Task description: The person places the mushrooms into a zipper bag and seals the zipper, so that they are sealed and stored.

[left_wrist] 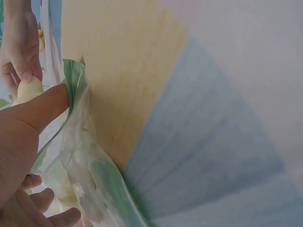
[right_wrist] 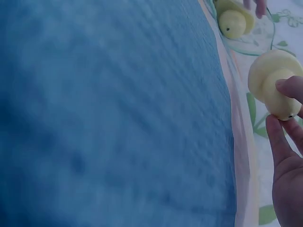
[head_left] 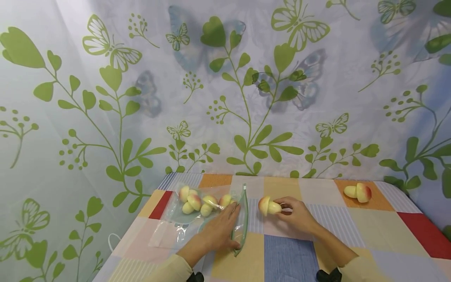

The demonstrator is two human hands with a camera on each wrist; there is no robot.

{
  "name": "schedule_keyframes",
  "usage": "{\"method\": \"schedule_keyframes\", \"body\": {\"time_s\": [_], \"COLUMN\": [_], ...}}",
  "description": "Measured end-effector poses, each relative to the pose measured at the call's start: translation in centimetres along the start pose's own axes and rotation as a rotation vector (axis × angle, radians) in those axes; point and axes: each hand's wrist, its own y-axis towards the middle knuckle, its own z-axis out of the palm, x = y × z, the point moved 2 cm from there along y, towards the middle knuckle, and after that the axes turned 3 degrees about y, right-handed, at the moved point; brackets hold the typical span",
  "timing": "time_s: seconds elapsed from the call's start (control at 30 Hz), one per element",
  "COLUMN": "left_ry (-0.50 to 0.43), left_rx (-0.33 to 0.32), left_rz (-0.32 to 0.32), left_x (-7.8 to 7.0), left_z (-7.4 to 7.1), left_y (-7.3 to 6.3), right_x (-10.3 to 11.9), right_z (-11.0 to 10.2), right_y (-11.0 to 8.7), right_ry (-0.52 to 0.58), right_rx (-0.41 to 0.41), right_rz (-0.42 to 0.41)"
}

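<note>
My right hand (head_left: 297, 216) pinches the stem of a toy mushroom (head_left: 265, 205), its reddish-yellow cap turned left. In the right wrist view, thumb and fingertips meet around the pale stem. A clear zip bag (head_left: 158, 235) with a green-edged mouth (head_left: 245, 223) lies on the left, mouth facing right. Inside it are several similar mushrooms (head_left: 193, 203). My left hand (head_left: 218, 231) lies across the bag near the mouth, thumb and fingers spread. In the left wrist view the thumb presses against the green edge (left_wrist: 75, 78), and the mouth gapes.
Another toy mushroom (head_left: 363, 192) lies on its side at the back right of the table. A patchwork-patterned cloth (head_left: 289, 254) covers the table. Behind stands a curtain (head_left: 225, 98) printed with leaves and butterflies. A white loop of cord (head_left: 112, 241) hangs at the left edge.
</note>
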Motion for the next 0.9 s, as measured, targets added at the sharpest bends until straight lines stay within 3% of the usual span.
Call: {"method": "schedule_keyframes", "body": {"time_s": [0.37,0.9], "left_ry": [-0.002,0.028], "left_rx": [0.015,-0.005], "left_rz": [-0.009,-0.011], "left_x": [-0.3,-0.2], "left_z": [-0.3,-0.1], "left_y": [-0.1,-0.1], "right_x": [1.0,2.3], "right_z": [3.4,6.5], "right_y": [1.2,3.9], "right_ry": [0.044,0.063], "right_rx": [0.121,0.271], "right_rz": [0.013,0.014]}}
